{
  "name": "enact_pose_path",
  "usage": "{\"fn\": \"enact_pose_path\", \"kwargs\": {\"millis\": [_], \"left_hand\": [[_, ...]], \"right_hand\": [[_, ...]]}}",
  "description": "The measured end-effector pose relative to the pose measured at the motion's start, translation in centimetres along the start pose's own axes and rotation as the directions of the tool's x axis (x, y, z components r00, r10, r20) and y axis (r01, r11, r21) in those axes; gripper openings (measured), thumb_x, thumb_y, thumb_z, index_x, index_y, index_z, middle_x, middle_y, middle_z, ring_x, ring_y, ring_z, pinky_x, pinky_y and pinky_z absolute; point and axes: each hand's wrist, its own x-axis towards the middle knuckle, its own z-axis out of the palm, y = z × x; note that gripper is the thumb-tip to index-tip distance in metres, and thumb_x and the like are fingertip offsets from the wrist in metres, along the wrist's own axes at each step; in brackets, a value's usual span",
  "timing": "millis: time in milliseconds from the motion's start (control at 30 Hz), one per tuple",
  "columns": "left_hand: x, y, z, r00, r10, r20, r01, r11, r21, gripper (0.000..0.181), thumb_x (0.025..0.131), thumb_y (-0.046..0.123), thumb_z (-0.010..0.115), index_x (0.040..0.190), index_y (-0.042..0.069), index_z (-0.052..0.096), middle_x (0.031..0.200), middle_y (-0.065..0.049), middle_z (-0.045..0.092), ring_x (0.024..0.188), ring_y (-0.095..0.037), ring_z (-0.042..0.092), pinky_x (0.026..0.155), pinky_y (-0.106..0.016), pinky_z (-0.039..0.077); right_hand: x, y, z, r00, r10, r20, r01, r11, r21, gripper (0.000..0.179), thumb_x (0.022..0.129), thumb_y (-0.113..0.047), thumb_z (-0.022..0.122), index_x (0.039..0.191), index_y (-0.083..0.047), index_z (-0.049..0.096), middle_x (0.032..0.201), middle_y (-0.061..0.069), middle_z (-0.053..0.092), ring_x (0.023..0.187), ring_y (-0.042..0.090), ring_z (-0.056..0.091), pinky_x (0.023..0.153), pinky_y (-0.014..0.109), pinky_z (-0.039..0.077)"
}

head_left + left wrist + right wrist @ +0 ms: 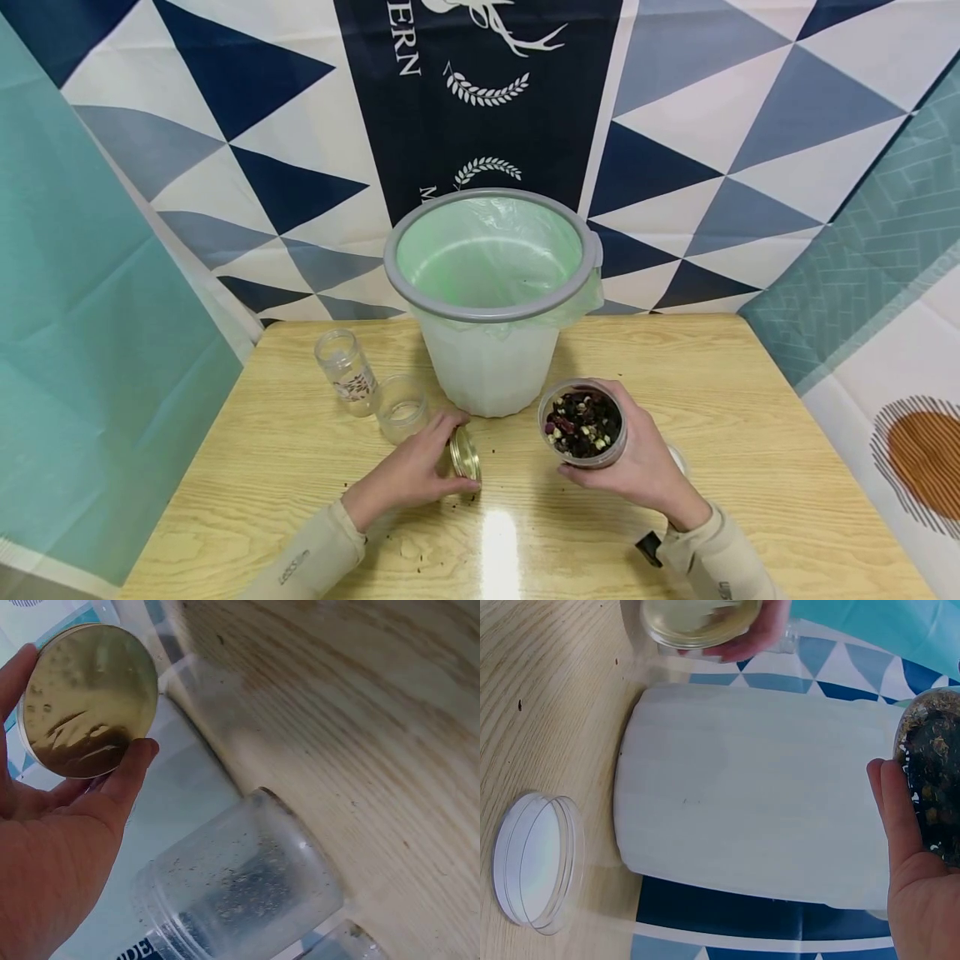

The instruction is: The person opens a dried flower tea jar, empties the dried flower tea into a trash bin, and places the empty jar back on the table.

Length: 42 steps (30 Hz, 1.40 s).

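Observation:
My left hand [412, 468] pinches a round gold metal lid [466, 456] by its edge, holding it tilted on its side above the table. In the left wrist view the flat face of the lid [90, 701] shows between thumb and fingers. My right hand [643, 457] grips a clear jar [546, 444] around its side, in front of the bucket. Dark dried tea leaves with pale buds and red petals [583, 423] fill much of the jar. In the right wrist view the dark contents [934, 780] show through the jar's wall.
A white bucket [491, 367] with a grey rim and green liner stands at the back. Left of it are an empty open jar [402, 408] and a printed glass [352, 379]. A clear round lid [536, 862] lies on the wooden table [300, 467], amid scattered crumbs.

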Motion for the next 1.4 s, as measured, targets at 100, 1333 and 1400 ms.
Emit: {"fn": "enact_pose_path", "kwargs": {"millis": [100, 1333, 1400], "left_hand": [[0.0, -0.4, 0.3, 1.0, -0.022, 0.017, 0.021, 1.0, 0.012, 0.09, 0.083, 0.05, 0.084, 0.152, 0.009, 0.042, 0.145, -0.009, 0.051, 0.13, -0.027, 0.058, 0.109, -0.05, 0.052], [-1.1, -1.2, 1.3, 0.996, -0.062, 0.064, 0.031, 0.915, 0.403, 0.087, 0.091, 0.047, 0.077, 0.152, -0.006, 0.044, 0.15, -0.025, 0.052, 0.139, -0.045, 0.049, 0.113, -0.051, 0.047], [-1.2, -1.0, 1.3, 0.995, -0.076, 0.069, 0.043, 0.919, 0.391, 0.089, 0.091, 0.047, 0.077, 0.153, -0.006, 0.041, 0.152, -0.027, 0.05, 0.14, -0.046, 0.048, 0.114, -0.052, 0.046]], "right_hand": [[0.0, 0.0, -0.1, 1.0, 0.006, -0.007, -0.006, 1.0, 0.007, 0.1, 0.052, -0.009, 0.101, 0.14, -0.017, 0.054, 0.124, 0.003, 0.069, 0.112, 0.004, 0.064, 0.098, 0.015, 0.048], [0.1, -0.4, -1.0, 0.998, 0.051, -0.039, -0.049, 0.997, 0.051, 0.1, 0.054, -0.004, 0.099, 0.142, -0.016, 0.053, 0.129, 0.002, 0.065, 0.116, 0.003, 0.061, 0.099, 0.015, 0.048], [0.1, -0.4, -1.1, 0.998, 0.056, -0.038, -0.054, 0.997, 0.055, 0.101, 0.054, -0.004, 0.099, 0.143, -0.016, 0.053, 0.13, 0.002, 0.065, 0.117, 0.003, 0.061, 0.099, 0.015, 0.049]]}}
